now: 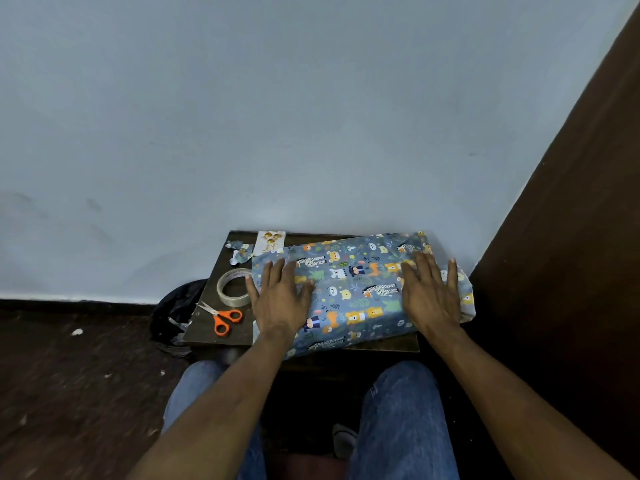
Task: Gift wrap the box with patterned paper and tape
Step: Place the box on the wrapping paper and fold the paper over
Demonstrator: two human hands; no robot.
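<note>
A box wrapped in blue paper with cartoon animals [356,289] lies across a small dark wooden table [207,327]. My left hand [280,296] lies flat on the box's left end, fingers spread and straight. My right hand [431,296] presses flat on the right part of the top. Loose paper bunches out past the box's right end [467,299]. A roll of clear tape [233,287] sits on the table just left of my left hand.
Orange-handled scissors [223,318] lie near the table's front left corner. Paper scraps [239,252] and a card with gold decorations [270,242] sit at the back left. A black bag [176,306] is on the floor left of the table. A dark wooden panel [571,237] rises on the right.
</note>
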